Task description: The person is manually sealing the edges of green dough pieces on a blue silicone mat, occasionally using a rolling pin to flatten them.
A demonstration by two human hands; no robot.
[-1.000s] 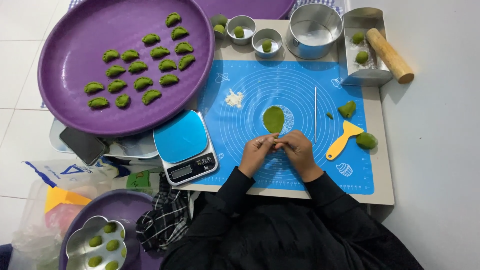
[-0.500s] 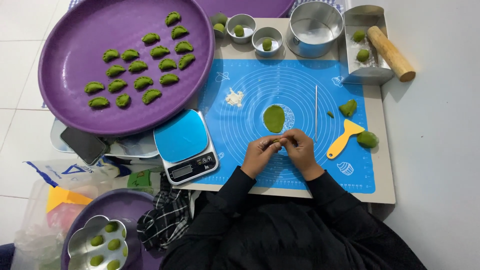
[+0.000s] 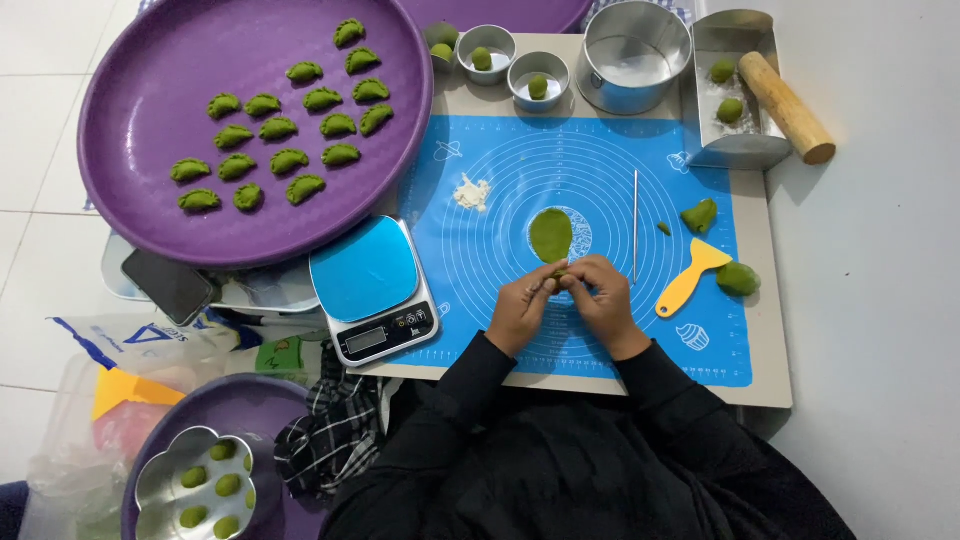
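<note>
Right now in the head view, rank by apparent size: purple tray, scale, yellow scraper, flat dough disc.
1. Purple tray, largest by far.
2. Scale.
3. Yellow scraper and flat dough disc: the scraper is longer, the disc wider, too alike to rank.

Open blue silicone baking mat [image 3: 500, 150] above and left of the flat green dough disc [image 3: 551, 234], apart from a small white flour heap [image 3: 472, 192]. Right of the disc, hemmed in by a thin metal skewer [image 3: 635, 225], yellow plastic scraper [image 3: 690, 276] and green dough lumps [image 3: 700, 214]. Left of the mat, blocked by a blue-topped digital kitchen scale [image 3: 372, 288].
</note>
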